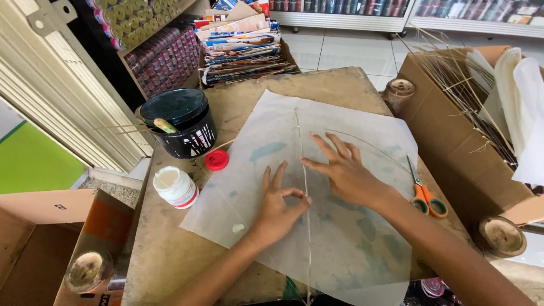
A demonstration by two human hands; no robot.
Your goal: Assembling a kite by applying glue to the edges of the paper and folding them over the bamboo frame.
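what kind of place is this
Probably a small kite-making workshop inside a shop. The left hand and right hand press a thin stick onto a translucent paper sheet; a cardboard box of thin sticks, an open glue bottle and shelves of thread spools stand nearby.

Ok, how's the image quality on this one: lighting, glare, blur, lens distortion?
Head view: soft, even light with faint shadows under the left hand and right hand; no harsh glare on the translucent paper sheet; centre is sharp, hands included; wide-angle bending shows at the edges, where the slatted shutter curves.
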